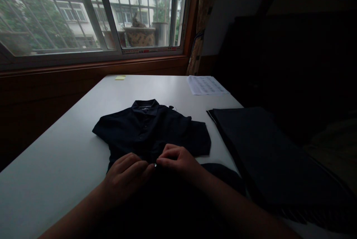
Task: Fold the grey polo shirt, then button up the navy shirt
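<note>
A dark navy short-sleeved collared shirt lies front side up on the white table, its collar pointing toward the window. Low on its front, my left hand is closed, thumb and fingers pinching the dark cloth near the button line. Facing it, my right hand pinches the shirt with thumb and forefinger, the fingertips of both hands almost meeting. A tiny bright spot shows between them; whether it is a button or a fingernail I cannot tell. The lower part of the shirt is lost in shadow.
Folded dark cloth lies on the right of the white table. Printed sheets and a yellow sticky note rest along the far edge. A small round white-rimmed object sits behind the shirt's shoulder. Beyond stands a barred window.
</note>
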A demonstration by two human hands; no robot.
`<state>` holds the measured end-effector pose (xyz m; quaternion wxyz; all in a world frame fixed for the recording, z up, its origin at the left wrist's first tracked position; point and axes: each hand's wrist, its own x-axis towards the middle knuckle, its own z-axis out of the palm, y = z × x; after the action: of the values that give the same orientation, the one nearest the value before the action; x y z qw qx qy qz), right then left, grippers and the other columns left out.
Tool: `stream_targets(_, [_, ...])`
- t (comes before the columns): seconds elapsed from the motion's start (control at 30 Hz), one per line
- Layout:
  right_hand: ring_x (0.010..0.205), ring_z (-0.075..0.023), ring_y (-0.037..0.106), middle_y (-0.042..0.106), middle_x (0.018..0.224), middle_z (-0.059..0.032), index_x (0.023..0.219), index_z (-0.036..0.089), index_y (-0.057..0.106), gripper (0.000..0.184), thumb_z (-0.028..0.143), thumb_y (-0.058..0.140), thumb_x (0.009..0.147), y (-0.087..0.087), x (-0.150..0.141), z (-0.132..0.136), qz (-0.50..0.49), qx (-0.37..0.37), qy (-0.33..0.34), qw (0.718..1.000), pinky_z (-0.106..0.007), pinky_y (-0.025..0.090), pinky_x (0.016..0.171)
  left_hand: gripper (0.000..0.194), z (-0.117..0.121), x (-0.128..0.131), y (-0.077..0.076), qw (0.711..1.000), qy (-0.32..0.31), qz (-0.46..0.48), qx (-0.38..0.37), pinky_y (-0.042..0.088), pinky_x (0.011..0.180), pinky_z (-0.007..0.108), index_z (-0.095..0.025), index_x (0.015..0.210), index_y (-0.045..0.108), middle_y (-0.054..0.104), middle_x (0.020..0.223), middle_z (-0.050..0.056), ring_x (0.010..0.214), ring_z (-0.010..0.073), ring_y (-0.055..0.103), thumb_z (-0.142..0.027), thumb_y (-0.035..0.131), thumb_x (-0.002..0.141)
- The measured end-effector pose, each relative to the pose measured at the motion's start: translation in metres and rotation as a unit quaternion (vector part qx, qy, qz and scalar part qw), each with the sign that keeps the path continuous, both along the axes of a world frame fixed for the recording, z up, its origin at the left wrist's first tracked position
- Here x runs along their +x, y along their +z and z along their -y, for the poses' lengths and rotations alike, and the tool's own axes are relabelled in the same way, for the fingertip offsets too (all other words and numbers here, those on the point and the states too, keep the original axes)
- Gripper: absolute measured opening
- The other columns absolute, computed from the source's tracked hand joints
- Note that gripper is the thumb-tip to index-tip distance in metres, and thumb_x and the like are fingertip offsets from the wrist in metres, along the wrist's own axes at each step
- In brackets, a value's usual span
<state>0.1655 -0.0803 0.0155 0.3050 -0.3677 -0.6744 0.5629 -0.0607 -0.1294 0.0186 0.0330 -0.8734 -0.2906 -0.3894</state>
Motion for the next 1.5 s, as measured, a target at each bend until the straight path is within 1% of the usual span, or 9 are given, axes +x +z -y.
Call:
stream_targets(0.13, [0.076,-0.0140,0.057,0.059,0.083,-0.0008,0.077,0.018,0.077,0.024,0.041,0.073,0.085,0.0026,-0.0010,0.0009,-0.003,0.003,0.002,1.000,-0.027,0.042,0.070,0.008,0.0007,0.0014,0.0025,1.000,0.015,0.014,-0.019,0.046,0.054,0.024,-0.017,0.100,0.066,0.065,0.079,0.000,0.065,0.0112,0.056,-0.012,0.065,0.094])
stream_targets(0.27, [0.070,-0.0121,0.052,0.055,0.081,-0.0008,0.066,0.016,0.070,0.041,0.048,0.065,0.090,0.0023,-0.0013,0.0019,-0.015,0.015,0.003,1.000,-0.026,0.039,0.064,0.009,0.0008,0.0025,0.0030,1.000,0.017,0.005,-0.007,0.046,0.053,0.024,-0.017,0.099,0.065,0.065,0.079,0.000,0.065,0.0111,0.056,-0.010,0.064,0.094])
stream_targets(0.37, [0.070,-0.0122,0.052,0.055,0.081,-0.0016,0.063,0.015,0.066,0.050,0.053,0.058,0.094,0.0008,-0.0011,0.0026,-0.016,0.034,0.005,0.999,-0.027,0.039,0.064,0.011,0.0004,0.0014,0.0003,1.000,0.016,-0.004,0.002,0.046,0.054,0.025,-0.016,0.100,0.065,0.066,0.080,0.000,0.066,0.0115,0.057,-0.009,0.066,0.092])
stream_targets(0.6, [0.071,-0.0130,0.054,0.057,0.082,-0.0026,0.075,0.015,0.074,0.052,0.057,0.051,0.097,0.0003,-0.0014,0.0041,-0.014,0.070,-0.001,0.997,-0.027,0.039,0.064,0.009,-0.0010,0.0029,0.0026,1.000,0.018,-0.006,-0.001,0.045,0.056,0.026,-0.015,0.099,0.064,0.066,0.079,0.001,0.067,0.0123,0.054,-0.008,0.065,0.092])
stream_targets(0.7, [0.072,-0.0130,0.055,0.058,0.082,-0.0029,0.077,0.015,0.075,0.053,0.057,0.050,0.098,0.0008,-0.0009,0.0045,-0.014,0.089,-0.002,0.996,-0.027,0.040,0.065,0.008,-0.0016,0.0037,0.0047,0.999,0.019,-0.024,0.021,0.045,0.057,0.027,-0.014,0.100,0.066,0.067,0.081,0.002,0.068,0.0130,0.054,-0.009,0.064,0.094])
stream_targets(0.8, [0.072,-0.0132,0.056,0.058,0.082,-0.0030,0.076,0.015,0.075,0.053,0.055,0.049,0.099,0.0022,0.0000,0.0051,-0.005,0.111,0.001,0.994,-0.027,0.041,0.066,0.008,-0.0014,0.0037,0.0051,0.998,0.024,-0.040,0.043,0.045,0.058,0.027,-0.014,0.099,0.067,0.068,0.083,0.002,0.069,0.0137,0.054,-0.010,0.064,0.094])
stream_targets(0.97, [0.071,-0.0131,0.055,0.057,0.080,-0.0028,0.071,0.016,0.072,0.051,0.048,0.047,0.102,0.0049,0.0008,0.0069,0.007,0.146,0.012,0.989,-0.028,0.041,0.067,0.008,-0.0012,0.0053,0.0061,0.998,0.034,-0.034,0.044,0.047,0.056,0.026,-0.016,0.097,0.067,0.068,0.083,0.002,0.068,0.0134,0.054,-0.010,0.062,0.095])
stream_targets(1.2, [0.073,-0.0137,0.056,0.058,0.082,-0.0029,0.071,0.017,0.071,0.048,0.046,0.048,0.102,0.0046,0.0017,0.0072,0.017,0.161,0.011,0.987,-0.028,0.043,0.068,0.007,-0.0034,0.0061,0.0065,0.996,0.046,-0.058,0.053,0.050,0.061,0.028,-0.015,0.099,0.065,0.067,0.087,0.005,0.072,0.0153,0.056,-0.011,0.063,0.093])
stream_targets(1.5, [0.075,-0.0147,0.057,0.059,0.083,-0.0036,0.071,0.017,0.071,0.047,0.045,0.047,0.102,0.0052,0.0020,0.0071,0.019,0.167,0.014,0.986,-0.029,0.044,0.070,0.017,-0.0056,0.0057,0.0047,0.995,0.054,-0.072,0.049,0.053,0.068,0.030,-0.015,0.111,0.063,0.067,0.094,0.006,0.081,0.0168,0.061,-0.016,0.062,0.095])
